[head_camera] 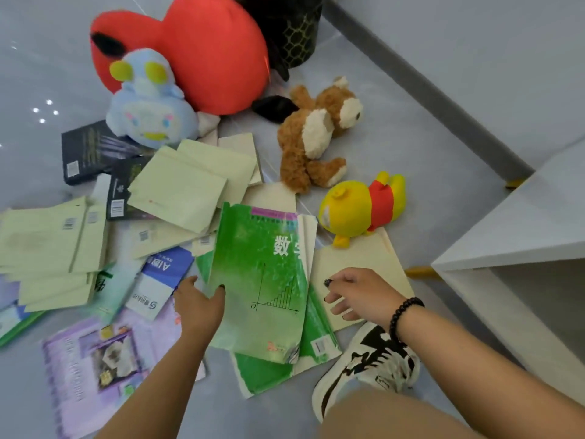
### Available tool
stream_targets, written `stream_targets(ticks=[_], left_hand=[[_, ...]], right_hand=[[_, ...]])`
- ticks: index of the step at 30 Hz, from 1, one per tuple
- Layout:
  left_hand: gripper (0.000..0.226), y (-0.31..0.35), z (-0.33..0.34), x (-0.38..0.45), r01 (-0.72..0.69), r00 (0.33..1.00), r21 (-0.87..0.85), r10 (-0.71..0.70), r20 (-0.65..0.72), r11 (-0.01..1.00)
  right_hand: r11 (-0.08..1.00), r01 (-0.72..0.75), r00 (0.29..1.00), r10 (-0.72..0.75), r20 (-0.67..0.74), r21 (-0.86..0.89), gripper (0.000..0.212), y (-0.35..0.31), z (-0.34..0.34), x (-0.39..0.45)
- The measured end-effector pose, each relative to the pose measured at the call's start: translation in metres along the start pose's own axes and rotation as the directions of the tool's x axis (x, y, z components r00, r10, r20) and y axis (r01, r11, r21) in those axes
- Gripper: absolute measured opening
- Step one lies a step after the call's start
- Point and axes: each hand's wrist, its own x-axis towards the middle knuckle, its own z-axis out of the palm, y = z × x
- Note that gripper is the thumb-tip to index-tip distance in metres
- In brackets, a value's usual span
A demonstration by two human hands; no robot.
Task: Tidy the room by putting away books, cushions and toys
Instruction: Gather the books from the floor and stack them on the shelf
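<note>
- Book-gathering step: my left hand (198,307) grips the green maths book (262,280) by its left edge — lifted over the floor pile at 6 o'clock.
- Right hand (357,296) hovers beside it, fingers loosely curled, empty.
- Next, I judge: stack it — the white shelf (519,229) at 3 o'clock looks likeliest.

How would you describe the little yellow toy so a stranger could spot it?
Start at the white cabinet on the right; the yellow plush toy lies on the floor just left of it, below the brown teddy bear. It alone is bright yellow with a red shirt.
</note>
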Motion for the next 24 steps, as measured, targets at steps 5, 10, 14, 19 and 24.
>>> stream_targets(ticks=[5,10,14,19,24], left_hand=[[0.037,-0.018,0.012,0.013,0.039,0.997,0.029,-0.041,0.07,0.999],[0.024,-0.015,0.009,0.001,-0.045,0.999,0.154,0.048,-0.015,0.987],[0.018,0.012,0.001,-0.018,-0.186,0.982,0.424,0.161,0.094,0.887],[0.023,0.072,-0.014,-0.068,-0.617,0.787,0.355,0.54,0.299,0.703],[0.015,0.095,0.006,-0.123,-0.907,0.411,0.111,0.8,0.438,0.406]], right_hand=[[0.986,-0.07,0.995,0.08,-0.059,0.15,0.008,0.005,0.002,0.021],[0.993,-0.121,0.992,0.121,-0.048,0.006,0.016,0.018,0.025,0.036],[0.993,-0.106,0.991,0.102,-0.084,-0.043,0.042,0.031,0.045,0.041],[0.967,0.007,0.998,0.011,-0.067,0.253,0.057,0.005,0.046,0.038],[0.893,0.189,0.974,-0.119,-0.191,0.408,0.055,-0.031,0.037,0.031]])
